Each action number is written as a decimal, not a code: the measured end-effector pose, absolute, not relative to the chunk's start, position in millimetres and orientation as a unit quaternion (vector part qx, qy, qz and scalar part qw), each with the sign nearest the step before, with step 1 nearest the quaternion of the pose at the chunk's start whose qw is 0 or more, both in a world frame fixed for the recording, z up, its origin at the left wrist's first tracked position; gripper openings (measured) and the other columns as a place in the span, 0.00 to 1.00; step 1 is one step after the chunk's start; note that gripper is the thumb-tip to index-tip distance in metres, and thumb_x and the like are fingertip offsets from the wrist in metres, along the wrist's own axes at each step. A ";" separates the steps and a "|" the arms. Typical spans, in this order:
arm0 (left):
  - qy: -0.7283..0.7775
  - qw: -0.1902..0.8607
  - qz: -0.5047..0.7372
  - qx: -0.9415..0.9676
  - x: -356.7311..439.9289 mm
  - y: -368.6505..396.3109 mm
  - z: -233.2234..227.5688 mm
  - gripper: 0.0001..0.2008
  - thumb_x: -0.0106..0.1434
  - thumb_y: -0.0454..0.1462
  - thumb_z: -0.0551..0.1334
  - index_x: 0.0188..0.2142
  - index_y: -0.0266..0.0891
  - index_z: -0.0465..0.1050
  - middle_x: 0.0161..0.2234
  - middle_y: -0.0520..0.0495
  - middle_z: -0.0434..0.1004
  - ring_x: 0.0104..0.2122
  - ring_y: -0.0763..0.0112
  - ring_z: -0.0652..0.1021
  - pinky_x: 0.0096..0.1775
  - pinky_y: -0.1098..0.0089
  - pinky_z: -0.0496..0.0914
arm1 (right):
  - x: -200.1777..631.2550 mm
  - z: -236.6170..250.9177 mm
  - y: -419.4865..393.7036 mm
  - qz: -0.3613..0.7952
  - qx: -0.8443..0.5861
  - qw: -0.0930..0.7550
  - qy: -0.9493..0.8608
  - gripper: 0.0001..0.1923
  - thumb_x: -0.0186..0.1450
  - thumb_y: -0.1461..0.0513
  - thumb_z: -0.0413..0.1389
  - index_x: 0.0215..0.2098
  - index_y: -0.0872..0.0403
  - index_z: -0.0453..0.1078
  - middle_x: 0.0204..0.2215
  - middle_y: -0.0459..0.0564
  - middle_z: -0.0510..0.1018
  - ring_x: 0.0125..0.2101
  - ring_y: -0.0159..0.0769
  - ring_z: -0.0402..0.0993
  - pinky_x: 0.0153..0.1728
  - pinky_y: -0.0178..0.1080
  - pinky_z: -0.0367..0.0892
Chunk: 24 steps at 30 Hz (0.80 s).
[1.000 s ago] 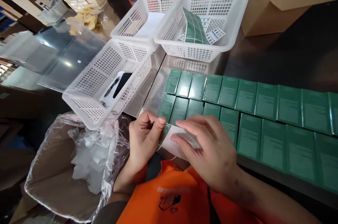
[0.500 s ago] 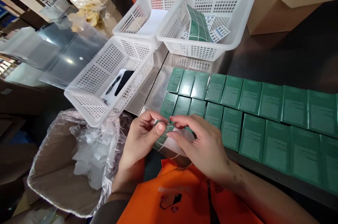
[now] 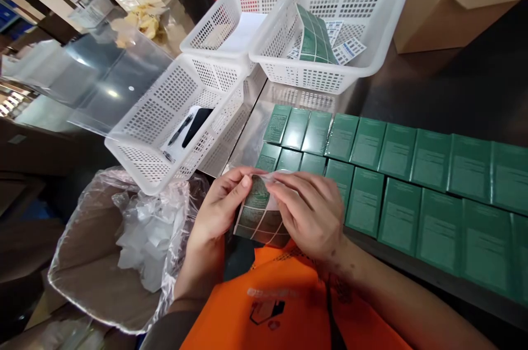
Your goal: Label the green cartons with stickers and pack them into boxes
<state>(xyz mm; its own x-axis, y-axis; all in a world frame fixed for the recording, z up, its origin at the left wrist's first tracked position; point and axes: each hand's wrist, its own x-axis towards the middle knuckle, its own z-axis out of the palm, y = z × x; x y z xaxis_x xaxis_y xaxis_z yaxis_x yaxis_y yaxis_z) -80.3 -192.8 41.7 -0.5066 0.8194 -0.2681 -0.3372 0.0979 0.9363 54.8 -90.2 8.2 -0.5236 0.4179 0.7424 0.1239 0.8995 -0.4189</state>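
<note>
A sheet of green stickers (image 3: pixel 256 219) with pale dividing lines is held in front of my orange vest. My left hand (image 3: pixel 220 204) pinches its upper left edge between thumb and fingers. Closed at the upper right edge of the same sheet is my right hand (image 3: pixel 311 209), its thumb hidden behind the fingers. A whitish bare patch of the sheet shows beside the right fingertips. Just beyond both hands, two rows of green boxes (image 3: pixel 365 201) in shiny wrap lie side by side on the table.
White perforated baskets stand beyond: one basket (image 3: pixel 142 174) holds a pen and a dark flat object, another basket (image 3: pixel 264 58) has sticker sheets. A plastic-lined bin (image 3: pixel 82 251) with crumpled whitish scraps is at lower left. An open cardboard box (image 3: pixel 437 25) sits at upper right.
The sticker sheet is now tilted so more of its green face shows. My right hand has turned, its fingers closing together at the sheet's upper edge. The left hand keeps its pinch.
</note>
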 end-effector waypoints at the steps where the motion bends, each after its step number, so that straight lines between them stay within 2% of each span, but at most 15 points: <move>1: 0.588 0.452 0.640 0.199 -80.3 -192.6 41.7 0.14 0.63 0.48 0.69 0.41 0.41 0.82 0.35 0.47 0.83 0.34 0.68 0.81 0.40 0.71 0.74 | 54.0 7.2 -90.4 0.175 -0.154 0.453 -0.861 0.09 0.67 0.71 0.58 0.42 0.53 0.75 0.44 0.51 0.85 0.45 0.41 0.81 0.42 0.42 0.69; 5: 0.592 0.461 0.632 0.194 -82.1 -191.5 41.4 0.12 0.62 0.46 0.70 0.39 0.41 0.83 0.36 0.47 0.83 0.35 0.70 0.80 0.41 0.73 0.74 | 51.6 3.3 -92.3 0.219 -0.151 0.409 -0.873 0.04 0.71 0.66 0.57 0.37 0.53 0.73 0.51 0.57 0.81 0.53 0.42 0.78 0.46 0.42 0.71; 7: 0.594 0.460 0.629 0.198 -84.0 -190.4 39.3 0.11 0.62 0.46 0.71 0.38 0.41 0.83 0.34 0.48 0.82 0.34 0.71 0.80 0.40 0.74 0.73 | 51.1 0.7 -93.8 0.198 -0.143 0.395 -0.885 0.06 0.71 0.65 0.57 0.35 0.53 0.73 0.56 0.60 0.78 0.56 0.47 0.75 0.48 0.45 0.71; 9: 0.607 0.449 0.624 0.202 -86.8 -188.9 35.2 0.11 0.62 0.46 0.70 0.36 0.41 0.82 0.31 0.49 0.81 0.31 0.73 0.78 0.37 0.75 0.72 | 51.2 -2.4 -96.3 0.162 -0.150 0.394 -0.892 0.07 0.71 0.65 0.57 0.35 0.53 0.75 0.59 0.59 0.76 0.58 0.50 0.71 0.51 0.49 0.69; 12: 0.646 0.434 0.593 0.207 -93.7 -186.9 26.3 0.16 0.61 0.50 0.70 0.31 0.38 0.79 0.25 0.51 0.77 0.24 0.75 0.73 0.28 0.76 0.68 | 53.6 -6.3 -102.5 0.120 -0.136 0.422 -0.888 0.08 0.70 0.66 0.57 0.36 0.50 0.76 0.52 0.51 0.81 0.57 0.47 0.70 0.56 0.51 0.66; 15: 0.694 0.412 0.560 0.188 -106.2 -188.1 19.5 0.19 0.59 0.52 0.70 0.31 0.38 0.76 0.22 0.52 0.73 0.20 0.76 0.68 0.22 0.76 0.61 | 63.1 -2.8 -108.2 0.136 0.006 0.436 -0.890 0.10 0.70 0.65 0.56 0.34 0.48 0.77 0.38 0.42 0.83 0.49 0.37 0.73 0.55 0.45 0.67; 18: 0.732 0.361 0.554 0.165 -126.6 -196.9 20.4 0.18 0.57 0.51 0.71 0.31 0.39 0.75 0.21 0.53 0.71 0.19 0.76 0.66 0.20 0.76 0.58 | 81.5 13.6 -106.0 0.201 0.141 0.411 -0.878 0.10 0.70 0.65 0.57 0.34 0.47 0.77 0.33 0.38 0.82 0.43 0.31 0.75 0.51 0.40 0.71; 21: 0.759 0.315 0.534 0.199 -150.6 -211.2 27.1 0.14 0.56 0.47 0.71 0.28 0.39 0.75 0.20 0.53 0.68 0.20 0.76 0.65 0.22 0.75 0.59 | 100.0 35.0 -90.8 0.301 0.098 0.396 -0.862 0.09 0.71 0.65 0.57 0.34 0.47 0.77 0.32 0.39 0.82 0.41 0.32 0.77 0.49 0.40 0.74; 24: 0.775 0.321 0.477 0.263 -163.5 -219.3 30.6 0.11 0.59 0.44 0.67 0.26 0.39 0.76 0.20 0.52 0.67 0.22 0.73 0.66 0.25 0.73 0.60 | 105.6 44.4 -66.3 0.378 -0.028 0.436 -0.816 0.06 0.70 0.65 0.58 0.36 0.48 0.75 0.29 0.41 0.81 0.35 0.33 0.78 0.43 0.41 0.75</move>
<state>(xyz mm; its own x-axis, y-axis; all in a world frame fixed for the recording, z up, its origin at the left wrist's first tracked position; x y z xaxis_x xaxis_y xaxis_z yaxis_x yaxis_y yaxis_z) -163.5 -219.3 30.6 -0.6560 0.7134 -0.2465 0.1012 0.4068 0.9079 105.6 -66.3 44.4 -0.6179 0.3756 0.6907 -0.2845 0.7122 -0.6418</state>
